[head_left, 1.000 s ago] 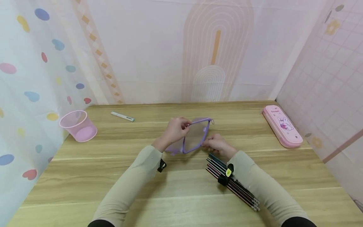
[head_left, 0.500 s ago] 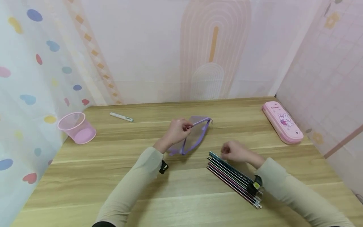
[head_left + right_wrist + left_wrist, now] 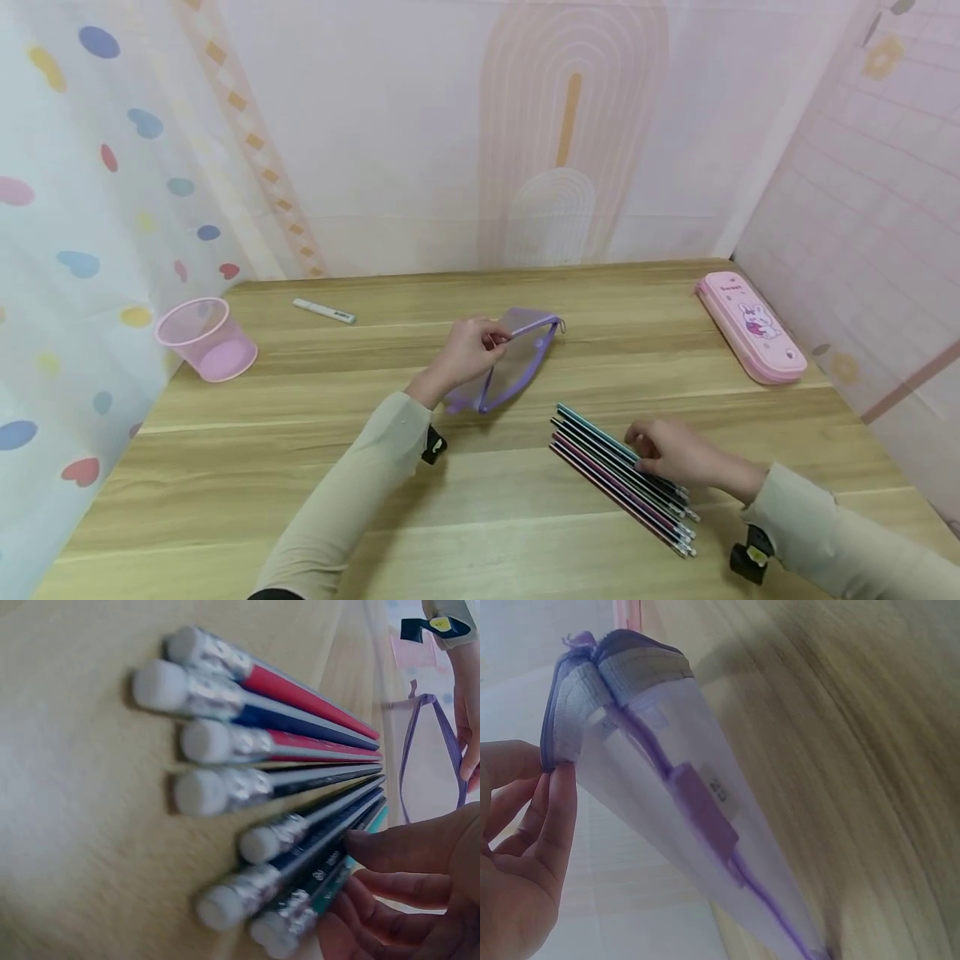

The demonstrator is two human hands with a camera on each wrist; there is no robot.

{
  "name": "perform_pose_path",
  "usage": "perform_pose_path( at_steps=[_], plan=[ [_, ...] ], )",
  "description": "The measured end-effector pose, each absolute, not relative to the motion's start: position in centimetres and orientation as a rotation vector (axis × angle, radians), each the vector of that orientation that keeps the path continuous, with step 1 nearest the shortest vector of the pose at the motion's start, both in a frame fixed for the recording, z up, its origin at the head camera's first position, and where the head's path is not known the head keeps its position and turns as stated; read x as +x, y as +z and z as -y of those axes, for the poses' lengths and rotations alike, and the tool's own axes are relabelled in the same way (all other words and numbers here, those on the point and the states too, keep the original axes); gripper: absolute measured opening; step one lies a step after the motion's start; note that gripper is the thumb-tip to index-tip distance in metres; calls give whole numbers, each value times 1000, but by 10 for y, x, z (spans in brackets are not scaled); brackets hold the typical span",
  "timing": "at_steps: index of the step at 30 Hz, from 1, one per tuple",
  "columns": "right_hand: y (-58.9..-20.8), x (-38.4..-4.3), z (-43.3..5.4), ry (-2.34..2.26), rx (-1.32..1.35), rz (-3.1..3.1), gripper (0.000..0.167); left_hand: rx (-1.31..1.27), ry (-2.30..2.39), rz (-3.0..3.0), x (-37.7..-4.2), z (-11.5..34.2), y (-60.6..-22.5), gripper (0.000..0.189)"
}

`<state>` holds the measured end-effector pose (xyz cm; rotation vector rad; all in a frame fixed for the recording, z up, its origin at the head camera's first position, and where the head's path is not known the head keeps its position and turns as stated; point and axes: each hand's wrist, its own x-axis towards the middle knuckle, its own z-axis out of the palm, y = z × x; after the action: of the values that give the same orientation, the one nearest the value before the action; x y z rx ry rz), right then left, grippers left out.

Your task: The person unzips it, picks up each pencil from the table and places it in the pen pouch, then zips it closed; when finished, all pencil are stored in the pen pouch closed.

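Note:
My left hand [image 3: 471, 348] pinches the zippered rim of a see-through purple zip pouch [image 3: 660, 750] between thumb and fingers. The pouch [image 3: 517, 358] stands tilted on the table with its mouth spread apart. A row of several pencils [image 3: 600, 467] lies side by side on the table, white eraser ends towards the front right. My right hand [image 3: 678, 454] is over the eraser half of the row. Its thumb [image 3: 375, 851] reaches over the dark pencils, while the other fingers are beside the teal pencil [image 3: 337, 881] at the edge of the row. All the pencils lie flat.
A pink pencil case [image 3: 753, 329] with a rabbit print lies at the back right. A pink see-through cup [image 3: 206, 337] leans at the back left, close to the curtain. Near the back edge is a slim white stick-shaped item [image 3: 324, 312].
My right hand has let go of the pouch rim and moved right and towards the front, over the pencils. The left hand keeps its pinch on the pouch, which has narrowed slightly.

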<state>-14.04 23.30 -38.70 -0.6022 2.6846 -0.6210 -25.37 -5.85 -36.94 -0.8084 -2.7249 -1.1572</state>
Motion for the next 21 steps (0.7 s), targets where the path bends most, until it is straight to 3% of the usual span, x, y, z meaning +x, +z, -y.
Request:
perform_pose_path(
  at_steps=[9, 21],
  plan=[
    [-394, -141, -238, -803, -592, -2615, 21, -801, -1183, 2721, -254, 56, -374, 17],
    [-399, -143, -247, -1016, -705, -2529, 38, -847, -1165, 2682, -255, 59, -376, 16]
  ],
)
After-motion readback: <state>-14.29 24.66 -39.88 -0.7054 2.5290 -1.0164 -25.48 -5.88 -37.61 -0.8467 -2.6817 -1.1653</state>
